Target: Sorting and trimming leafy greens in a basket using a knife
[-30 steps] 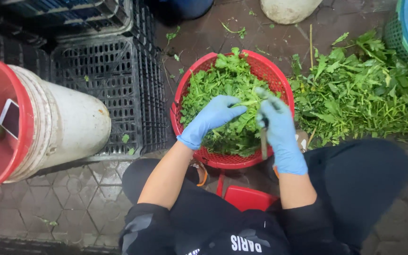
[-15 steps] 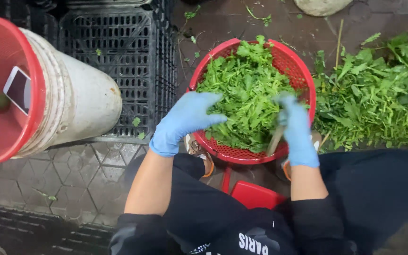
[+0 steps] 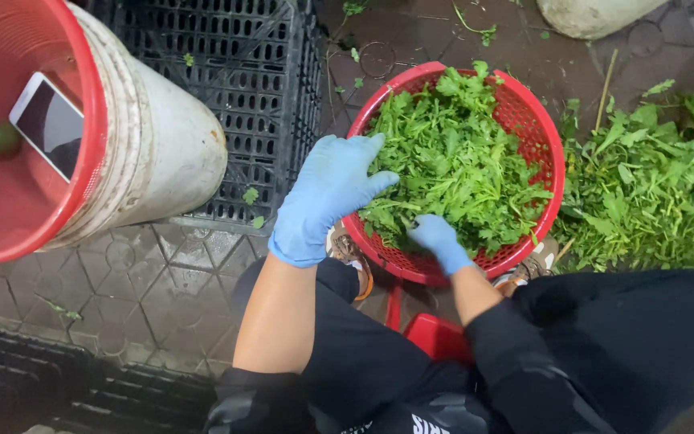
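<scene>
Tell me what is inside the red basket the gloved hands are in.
The red basket is heaped with loose leafy greens. The left hand rests on the heap's near-left edge; the right hand digs in, fingertips buried. Whatever lies beneath the leaves, including the basket's bottom, is covered.

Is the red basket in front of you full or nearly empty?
Full. Leafy greens heap up to the rim of the red basket, hiding its bottom; the left hand and right hand rest on them.
</scene>
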